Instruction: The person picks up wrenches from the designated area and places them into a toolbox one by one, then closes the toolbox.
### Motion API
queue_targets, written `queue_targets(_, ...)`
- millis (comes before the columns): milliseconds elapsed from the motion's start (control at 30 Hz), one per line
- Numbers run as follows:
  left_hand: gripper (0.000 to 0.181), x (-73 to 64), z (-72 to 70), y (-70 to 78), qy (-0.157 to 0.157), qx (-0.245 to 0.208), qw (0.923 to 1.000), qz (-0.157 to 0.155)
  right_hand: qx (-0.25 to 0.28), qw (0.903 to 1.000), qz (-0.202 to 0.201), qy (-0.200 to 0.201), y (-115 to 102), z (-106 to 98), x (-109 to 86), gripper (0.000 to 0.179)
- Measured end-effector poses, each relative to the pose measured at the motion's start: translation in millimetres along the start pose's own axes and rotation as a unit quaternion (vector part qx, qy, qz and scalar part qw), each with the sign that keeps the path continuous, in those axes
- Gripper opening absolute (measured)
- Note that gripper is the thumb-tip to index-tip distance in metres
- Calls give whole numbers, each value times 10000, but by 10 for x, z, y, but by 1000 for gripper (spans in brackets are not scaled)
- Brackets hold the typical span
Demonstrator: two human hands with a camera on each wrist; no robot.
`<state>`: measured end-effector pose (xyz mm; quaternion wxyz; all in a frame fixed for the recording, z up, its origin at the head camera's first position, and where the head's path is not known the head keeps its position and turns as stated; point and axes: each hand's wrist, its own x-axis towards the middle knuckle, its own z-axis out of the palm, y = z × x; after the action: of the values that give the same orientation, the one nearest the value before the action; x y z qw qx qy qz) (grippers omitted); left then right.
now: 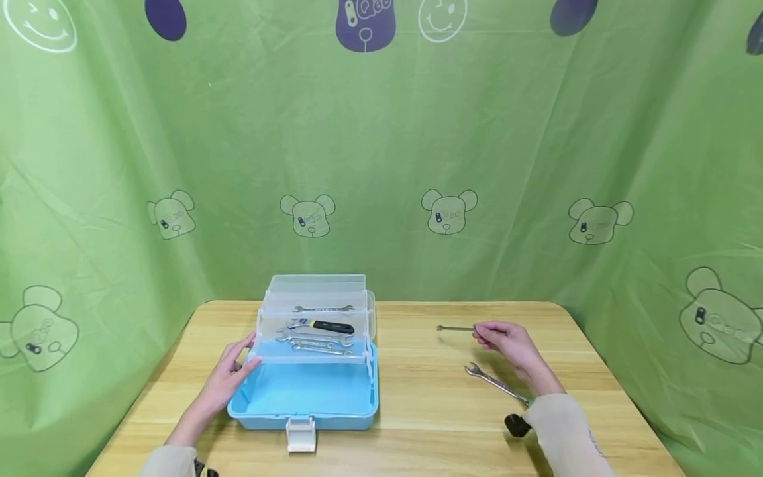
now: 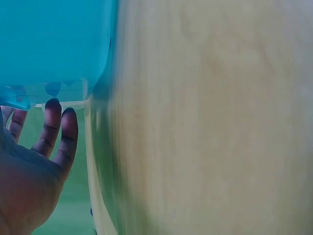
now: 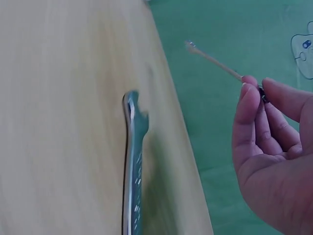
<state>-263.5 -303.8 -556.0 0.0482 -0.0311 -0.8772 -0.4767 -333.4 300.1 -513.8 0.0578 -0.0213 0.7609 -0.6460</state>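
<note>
In the head view, a light-blue toolbox (image 1: 304, 419) with clear fold-out trays stands open at the left of the table. My left hand (image 1: 225, 379) holds the left side of the lower clear tray (image 1: 268, 356), thumb at its front corner; fingertips show at the edge in the left wrist view. To the right, my right hand (image 1: 507, 341) pinches one end of a small thin wrench (image 1: 456, 328) above the table, its other end pointing left. A larger open-end wrench (image 1: 495, 382) lies on the table below that hand, its near end hidden by the sleeve.
In the trays lie several wrenches (image 1: 324, 309) and an adjustable wrench (image 1: 334, 326) with a black handle. A white latch (image 1: 301, 435) hangs from the toolbox front. Green printed cloth (image 1: 381, 165) surrounds the wooden table (image 1: 429, 404).
</note>
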Motion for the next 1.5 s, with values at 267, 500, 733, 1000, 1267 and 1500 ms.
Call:
queue_targets(267, 65, 6, -5, 8, -24, 18, 10000, 28, 840, 9957, -355, -139, -107, 82, -6, 28)
queue_targets(500, 65, 5, -10, 11, -48, -7, 10000, -4, 1367, 9875, -704, -358, -134, 146, 23, 16)
queue_targets(733, 65, 5, -11, 5, -13, -6, 10000, 40, 1751, 9793, -909, -460, -181, 241, 52, 20)
queue_targets(1000, 64, 1, 1, -1, 11, -46, 10000, 24, 1741, 9795, -880, -496, -264, 443, 121, 17)
queue_targets(1267, 64, 0, -19, 10, -15, -43, 10000, -12, 1724, 9796, -863, -565, -386, 744, 257, 16)
queue_targets(1500, 64, -5, -6, 10, -23, -85, 10000, 11, 1782, 9784, -854, -608, -468, 1011, 362, 18)
